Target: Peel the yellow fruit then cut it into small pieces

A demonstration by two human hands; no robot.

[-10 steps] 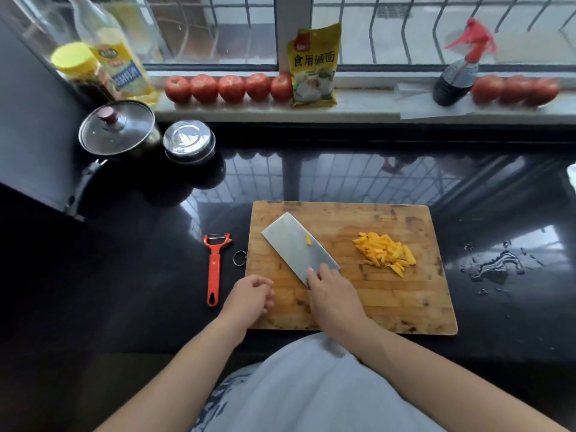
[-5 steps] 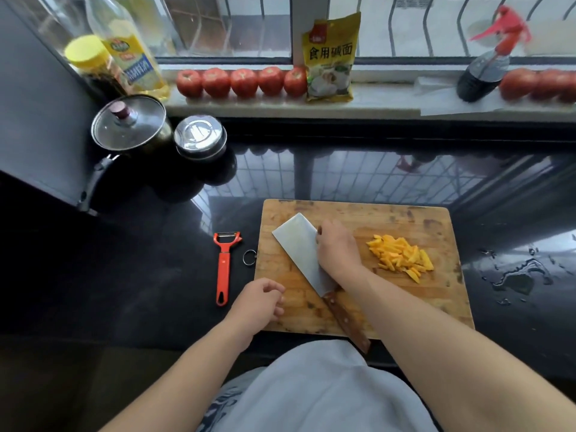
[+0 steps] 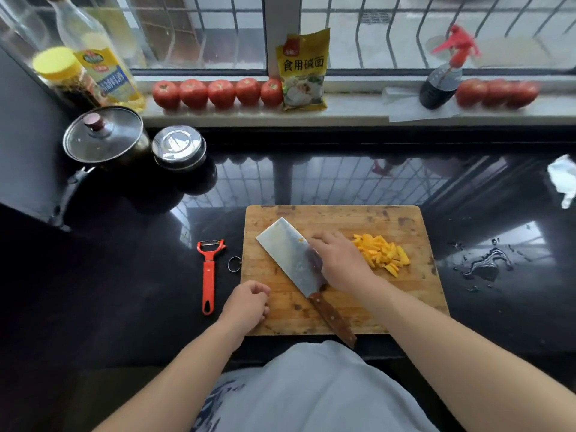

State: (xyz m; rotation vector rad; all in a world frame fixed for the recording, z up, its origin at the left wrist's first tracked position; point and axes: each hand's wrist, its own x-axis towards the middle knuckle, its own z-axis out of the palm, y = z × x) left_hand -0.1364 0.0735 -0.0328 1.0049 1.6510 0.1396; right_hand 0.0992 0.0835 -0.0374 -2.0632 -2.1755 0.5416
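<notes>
Black counter, wooden cutting board (image 3: 414, 307) under me. Yellow fruit pieces (image 3: 381, 254) sit piled at its right. My right hand (image 3: 341, 263) reaches flat-fingered over the cleaver (image 3: 291, 260); left hand (image 3: 247, 304) rests loosely curled, empty. Cutting looks finished; next I'd flick off that stuck bit.

A glossy black surface (image 3: 358, 182) fills the middle of the view and mirrors the window bars. At twelve o'clock a barred window (image 3: 218, 29) lets in flat daylight above a pale sill (image 3: 349, 115) that runs from ten to two o'clock. A dark wall (image 3: 21, 126) closes the nine o'clock side. Water (image 3: 486, 263) pools on the surface at three o'clock.
</notes>
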